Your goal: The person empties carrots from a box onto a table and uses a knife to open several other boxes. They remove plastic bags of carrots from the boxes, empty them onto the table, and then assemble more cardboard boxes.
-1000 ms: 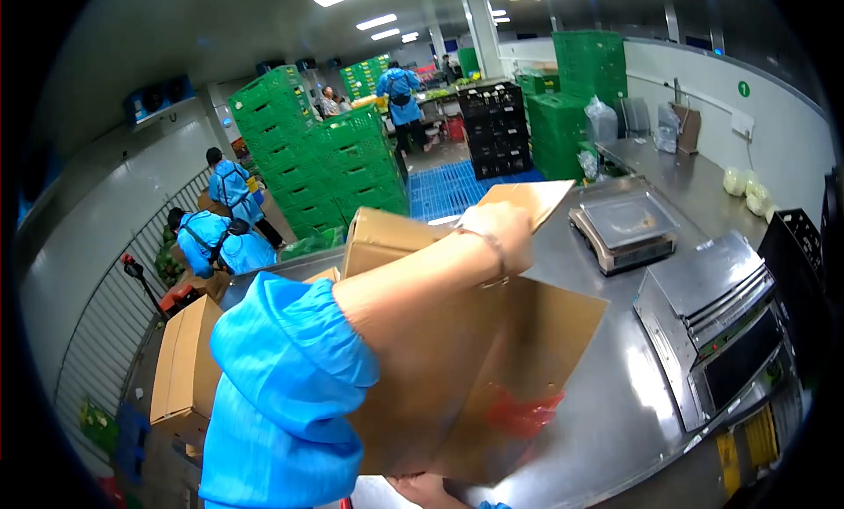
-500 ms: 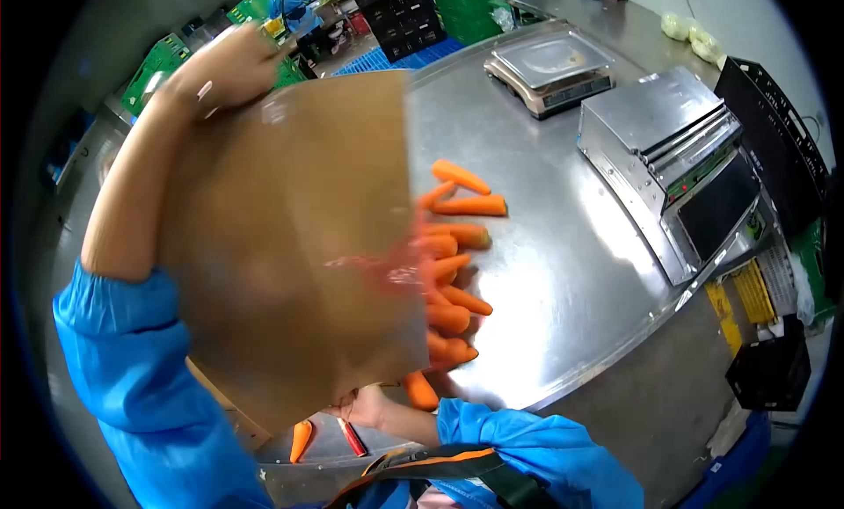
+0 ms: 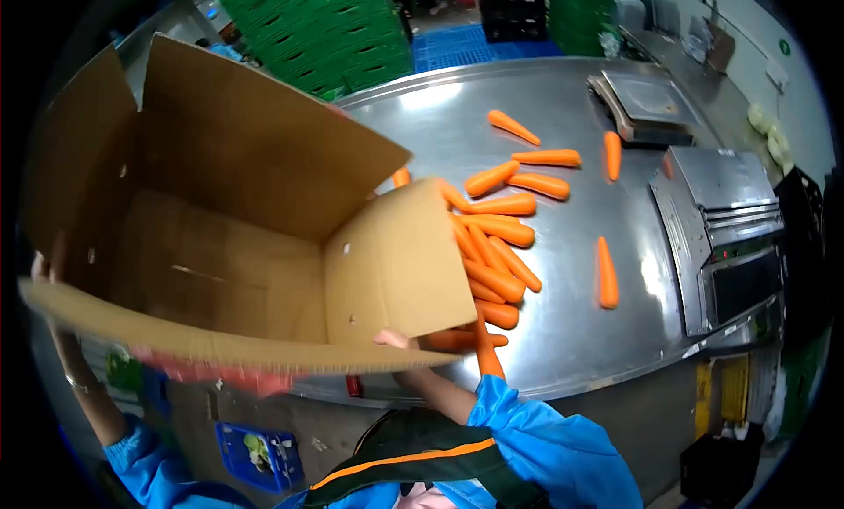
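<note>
A large cardboard box is tilted in front of me, its flaps up and its inside bare. My left hand grips its far left edge, mostly hidden behind the cardboard. On the near right edge, my right hand is closed, thumb over the rim. Just right of the box, loose carrots lie heaped on the steel table, some partly covered by a flap. Single carrots are scattered farther right. Red printing shows on the box's underside.
A scale and a metal wrapping machine stand along the table's right side. Green crates are stacked behind the table. Below, a blue basket holds leafy scraps. A black crate is at lower right.
The box has swung round so its open top faces me. My left hand has gone from its upper edge to the far left. More carrots show, spread across the table.
</note>
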{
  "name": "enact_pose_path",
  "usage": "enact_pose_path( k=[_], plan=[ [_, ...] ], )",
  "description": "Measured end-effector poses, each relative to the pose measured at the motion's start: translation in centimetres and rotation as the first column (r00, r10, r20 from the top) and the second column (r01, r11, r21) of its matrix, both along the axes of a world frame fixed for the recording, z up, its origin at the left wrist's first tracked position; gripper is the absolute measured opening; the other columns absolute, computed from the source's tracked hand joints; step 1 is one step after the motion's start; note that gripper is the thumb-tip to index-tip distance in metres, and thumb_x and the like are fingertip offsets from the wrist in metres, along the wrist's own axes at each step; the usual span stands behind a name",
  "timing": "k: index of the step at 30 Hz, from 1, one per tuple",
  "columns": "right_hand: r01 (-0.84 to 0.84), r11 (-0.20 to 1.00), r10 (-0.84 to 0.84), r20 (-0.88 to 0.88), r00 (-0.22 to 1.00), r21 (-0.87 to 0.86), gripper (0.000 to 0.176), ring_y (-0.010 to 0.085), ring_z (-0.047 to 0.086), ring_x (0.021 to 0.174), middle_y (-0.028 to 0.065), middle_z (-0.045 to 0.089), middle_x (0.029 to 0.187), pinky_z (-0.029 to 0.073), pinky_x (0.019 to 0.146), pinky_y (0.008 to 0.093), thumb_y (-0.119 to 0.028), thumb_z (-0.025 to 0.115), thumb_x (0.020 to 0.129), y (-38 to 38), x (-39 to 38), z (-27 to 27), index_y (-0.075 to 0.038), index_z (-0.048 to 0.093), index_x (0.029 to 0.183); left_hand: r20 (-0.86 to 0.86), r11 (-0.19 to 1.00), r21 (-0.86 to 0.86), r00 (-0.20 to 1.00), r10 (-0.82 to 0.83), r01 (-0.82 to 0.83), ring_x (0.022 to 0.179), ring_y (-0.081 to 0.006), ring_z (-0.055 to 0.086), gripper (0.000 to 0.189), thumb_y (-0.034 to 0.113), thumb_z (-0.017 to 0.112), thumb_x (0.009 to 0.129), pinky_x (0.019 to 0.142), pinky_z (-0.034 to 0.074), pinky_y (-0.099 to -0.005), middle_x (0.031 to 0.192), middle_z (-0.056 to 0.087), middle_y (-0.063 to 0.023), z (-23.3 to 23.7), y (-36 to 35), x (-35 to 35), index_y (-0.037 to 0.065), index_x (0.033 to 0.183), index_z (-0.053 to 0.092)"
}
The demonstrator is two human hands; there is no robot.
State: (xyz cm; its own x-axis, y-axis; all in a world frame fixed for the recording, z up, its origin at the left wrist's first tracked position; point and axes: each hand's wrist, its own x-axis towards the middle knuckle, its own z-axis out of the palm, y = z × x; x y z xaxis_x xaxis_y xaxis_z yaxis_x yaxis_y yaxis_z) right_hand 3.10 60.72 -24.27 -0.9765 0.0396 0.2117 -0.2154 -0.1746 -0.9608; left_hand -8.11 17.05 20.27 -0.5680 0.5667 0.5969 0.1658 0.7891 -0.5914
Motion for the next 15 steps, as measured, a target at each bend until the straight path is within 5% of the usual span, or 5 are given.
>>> enact_pose_path(
  k=[1, 3, 9, 12, 15],
  plan=[
    [-0.062, 0.996, 0.057, 0.069, 0.996, 0.061, 0.021, 0.0155, 0.057, 0.072, 0.0083, 0.059, 0.074, 0.043, 0.063, 0.0288, -0.022, 0.047, 0.087, -0.6, 0.1, -0.2, -0.005, 0.057, 0.08, 0.201, 0.919, 0.395, 0.977, -0.077, -0.009, 0.104, -0.0225, 0.051, 0.035, 0.018, 0.047, 0.089, 0.087, 0.043, -0.0312, 0.113, 0.055, -0.0112, -1.5, -5.4, 0.8, 0.0, 0.119, 0.054],
    [-0.132, 0.989, 0.128, 0.065, 0.99, 0.06, 0.019, 0.0162, 0.058, 0.075, 0.0086, 0.059, 0.076, 0.044, 0.066, 0.0288, -0.02, 0.048, 0.086, -2.0, 1.2, -0.3, -0.004, 0.057, 0.08, 0.234, 0.658, 0.751, 0.954, -0.19, -0.053, 0.107, -0.024, 0.049, 0.038, 0.021, 0.045, 0.09, 0.088, 0.042, -0.0337, 0.112, 0.055, -0.0104, -5.1, -9.3, 5.7, 0.001, 0.122, 0.052],
    [-0.244, 0.855, 0.356, -0.176, 0.918, 0.457, 0.016, 0.0215, 0.057, 0.074, 0.0109, 0.059, 0.08, 0.044, 0.062, 0.0337, -0.018, 0.058, 0.079, -6.6, 7.2, 2.7, -0.002, 0.057, 0.079, 0.028, 0.281, 0.957, 0.987, 0.159, -0.072, 0.112, -0.0252, 0.047, 0.042, 0.027, 0.046, 0.091, 0.09, 0.041, -0.0352, 0.12, 0.05, -0.013, -16.4, -5.0, 27.7, 0.0, 0.122, 0.051],
    [-0.634, 0.772, 0.608, 0.248, 0.754, 0.036, 0.017, 0.024, 0.056, 0.074, 0.0115, 0.059, 0.081, 0.045, 0.065, 0.0373, -0.014, 0.052, 0.08, -9.7, 8.8, 4.2, 0.002, 0.056, 0.084, -0.022, -0.026, 0.999, 0.943, 0.332, 0.032, 0.112, -0.0252, 0.047, 0.044, 0.028, 0.047, 0.09, 0.092, 0.041, -0.0354, 0.122, 0.048, -0.0144, -19.9, -5.0, 37.2, -0.001, 0.123, 0.05],
    [-0.714, 0.681, 0.7, 0.142, 0.7, 0.165, 0.022, 0.0241, 0.056, 0.081, 0.0122, 0.058, 0.087, 0.046, 0.071, 0.0367, -0.018, 0.051, 0.083, -14.3, 10.6, 4.7, 0.002, 0.055, 0.093, -0.078, -0.28, 0.927, 0.86, 0.505, 0.249, 0.113, -0.0252, 0.046, 0.046, 0.03, 0.048, 0.09, 0.093, 0.04, -0.0355, 0.124, 0.047, -0.0158, -23.0, -4.2, 46.1, -0.001, 0.123, 0.049]
  ],
)
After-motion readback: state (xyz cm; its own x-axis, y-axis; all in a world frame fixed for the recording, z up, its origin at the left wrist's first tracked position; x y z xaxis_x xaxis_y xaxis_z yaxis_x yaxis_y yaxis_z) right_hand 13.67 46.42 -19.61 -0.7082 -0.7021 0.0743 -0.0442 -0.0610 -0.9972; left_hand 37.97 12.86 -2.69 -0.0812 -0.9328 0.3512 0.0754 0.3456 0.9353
